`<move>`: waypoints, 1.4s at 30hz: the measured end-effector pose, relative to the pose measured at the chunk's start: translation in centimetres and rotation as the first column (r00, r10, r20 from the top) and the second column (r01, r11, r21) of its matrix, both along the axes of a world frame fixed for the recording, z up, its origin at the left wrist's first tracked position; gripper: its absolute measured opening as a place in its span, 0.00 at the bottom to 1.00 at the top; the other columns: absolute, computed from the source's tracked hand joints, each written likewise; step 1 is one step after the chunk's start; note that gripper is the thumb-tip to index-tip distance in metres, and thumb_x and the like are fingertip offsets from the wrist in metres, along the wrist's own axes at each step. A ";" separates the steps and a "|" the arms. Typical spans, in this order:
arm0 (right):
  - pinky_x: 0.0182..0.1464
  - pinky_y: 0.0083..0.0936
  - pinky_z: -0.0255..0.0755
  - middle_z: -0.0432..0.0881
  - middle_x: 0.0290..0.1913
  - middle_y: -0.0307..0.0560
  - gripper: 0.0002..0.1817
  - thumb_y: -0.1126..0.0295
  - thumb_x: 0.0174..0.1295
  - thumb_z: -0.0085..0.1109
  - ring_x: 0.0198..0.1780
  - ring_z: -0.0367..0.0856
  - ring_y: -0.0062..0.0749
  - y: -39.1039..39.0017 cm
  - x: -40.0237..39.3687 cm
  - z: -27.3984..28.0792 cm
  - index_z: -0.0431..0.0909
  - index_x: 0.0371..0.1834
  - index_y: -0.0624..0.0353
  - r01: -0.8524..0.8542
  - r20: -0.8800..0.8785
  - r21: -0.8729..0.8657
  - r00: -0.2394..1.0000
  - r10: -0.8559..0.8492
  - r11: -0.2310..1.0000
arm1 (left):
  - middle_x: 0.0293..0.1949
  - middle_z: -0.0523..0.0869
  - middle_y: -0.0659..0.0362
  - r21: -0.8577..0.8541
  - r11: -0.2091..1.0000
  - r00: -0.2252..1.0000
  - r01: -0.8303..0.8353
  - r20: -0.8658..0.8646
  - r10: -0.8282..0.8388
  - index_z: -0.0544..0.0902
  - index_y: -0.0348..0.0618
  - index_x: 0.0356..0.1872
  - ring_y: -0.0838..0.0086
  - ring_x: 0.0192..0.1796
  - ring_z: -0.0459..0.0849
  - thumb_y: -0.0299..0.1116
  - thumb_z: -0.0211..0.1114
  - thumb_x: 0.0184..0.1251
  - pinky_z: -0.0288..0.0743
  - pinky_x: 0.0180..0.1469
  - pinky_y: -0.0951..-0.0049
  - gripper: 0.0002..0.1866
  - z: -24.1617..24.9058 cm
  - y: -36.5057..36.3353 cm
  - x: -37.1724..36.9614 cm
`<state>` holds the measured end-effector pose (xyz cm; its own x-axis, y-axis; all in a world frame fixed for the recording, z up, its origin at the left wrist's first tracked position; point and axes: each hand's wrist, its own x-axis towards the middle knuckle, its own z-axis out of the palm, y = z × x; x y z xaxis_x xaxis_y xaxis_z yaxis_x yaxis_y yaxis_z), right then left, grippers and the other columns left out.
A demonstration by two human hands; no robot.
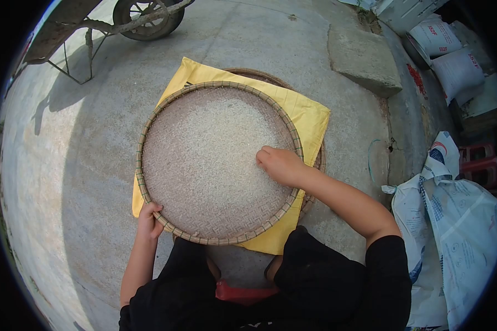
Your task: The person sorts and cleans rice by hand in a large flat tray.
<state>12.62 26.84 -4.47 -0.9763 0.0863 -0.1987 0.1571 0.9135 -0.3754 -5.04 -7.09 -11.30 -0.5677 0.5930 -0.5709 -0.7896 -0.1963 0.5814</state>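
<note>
A round woven winnowing basket (221,241) holds a spread layer of white rice grains (221,138), thickest in the middle and upper right. My left hand (149,219) grips the basket's rim at the lower left, thumb over the edge. Over the right side of the rice is my right hand (279,164), its fingers pinched together at the grains. Whatever sits between those fingertips is too small to make out. Beneath the basket lies a yellow sack (309,118), and under that part of a second woven basket (259,75) shows.
A wheelbarrow with a black wheel (149,19) stands at the upper left. A concrete block (364,60) is at the upper right. White printed sacks (461,237) lean at the right, near a red plastic stool (479,160). More filled sacks (458,71) lie farther back.
</note>
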 end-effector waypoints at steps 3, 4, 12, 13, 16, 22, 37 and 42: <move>0.36 0.38 0.71 0.74 0.36 0.51 0.05 0.75 0.55 0.50 0.36 0.76 0.48 0.4 0.3 1.0 0.69 0.34 0.61 0.050 -0.030 -0.081 0.998 -0.053 0.995 | 0.53 0.75 0.48 -0.007 1.000 1.000 0.004 0.014 -0.004 0.64 0.33 0.59 0.54 0.55 0.75 0.20 0.51 0.46 0.68 0.61 0.55 0.31 0.1 -0.1 0.0; 0.36 0.38 0.71 0.74 0.36 0.51 0.05 0.75 0.55 0.50 0.36 0.76 0.48 0.6 0.5 1.4 0.69 0.34 0.61 0.049 -0.030 -0.080 0.998 -0.052 0.996 | 0.53 0.75 0.48 -0.011 1.000 1.000 0.005 0.013 -0.005 0.64 0.34 0.59 0.54 0.55 0.75 0.20 0.52 0.46 0.68 0.61 0.56 0.31 0.1 -0.1 0.0; 0.41 0.32 0.71 0.78 0.36 0.47 0.05 0.75 0.56 0.52 0.38 0.77 0.42 5.2 6.5 4.8 0.75 0.34 0.60 0.224 0.517 -0.038 0.838 -0.173 0.974 | 0.54 0.74 0.48 -0.021 0.999 1.000 -0.024 -0.015 0.024 0.63 0.33 0.59 0.55 0.56 0.74 0.20 0.51 0.45 0.67 0.62 0.57 0.32 -0.2 -0.6 0.3; 0.41 0.32 0.71 0.78 0.36 0.47 0.05 0.75 0.56 0.52 0.38 0.77 0.42 4.8 6.5 4.5 0.75 0.34 0.60 0.211 0.517 -0.037 0.840 -0.162 0.977 | 0.57 0.72 0.48 -0.025 0.999 1.000 -0.023 -0.016 0.022 0.62 0.33 0.61 0.55 0.58 0.72 0.20 0.50 0.45 0.65 0.63 0.57 0.33 -0.2 -0.8 0.2; 0.42 0.31 0.71 0.79 0.38 0.46 0.06 0.73 0.55 0.55 0.40 0.78 0.40 3.3 5.4 4.9 0.76 0.36 0.60 0.152 0.270 0.020 0.951 -0.152 0.988 | 0.58 0.70 0.48 -0.027 0.999 0.999 -0.037 -0.002 0.037 0.60 0.33 0.62 0.56 0.59 0.71 0.19 0.50 0.44 0.64 0.63 0.58 0.35 0.0 -0.5 0.2; 0.41 0.32 0.72 0.77 0.37 0.45 0.06 0.70 0.54 0.57 0.39 0.78 0.39 -2.0 -3.1 4.5 0.76 0.35 0.57 0.055 -0.013 -0.265 0.998 -0.061 0.963 | 0.53 0.74 0.46 0.029 0.999 1.000 -0.018 -0.005 0.018 0.63 0.33 0.59 0.54 0.55 0.74 0.20 0.52 0.45 0.68 0.61 0.56 0.32 0.2 0.0 -0.1; 0.35 0.35 0.71 0.73 0.32 0.45 0.03 0.71 0.54 0.53 0.35 0.76 0.41 -3.7 -5.7 0.8 0.73 0.30 0.56 -0.141 -0.121 -0.033 0.983 0.137 0.989 | 0.59 0.68 0.47 0.064 0.998 0.999 0.029 0.015 -0.030 0.56 0.36 0.65 0.55 0.60 0.70 0.17 0.49 0.42 0.66 0.62 0.57 0.39 1.7 0.9 0.0; 0.35 0.34 0.71 0.74 0.33 0.44 0.03 0.70 0.55 0.54 0.36 0.76 0.40 -3.7 -5.5 0.5 0.74 0.32 0.55 -0.159 -0.111 0.023 0.981 0.161 0.987 | 0.59 0.68 0.47 0.050 0.998 0.999 0.046 0.011 -0.047 0.56 0.36 0.65 0.55 0.60 0.70 0.17 0.49 0.42 0.66 0.62 0.56 0.39 1.7 1.0 -0.2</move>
<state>7.09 23.10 -3.97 -0.9937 -0.0707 -0.0868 -0.0338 0.9288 -0.3690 -5.19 -6.12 -9.63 -0.5324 0.6467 -0.5463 -0.8053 -0.1879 0.5623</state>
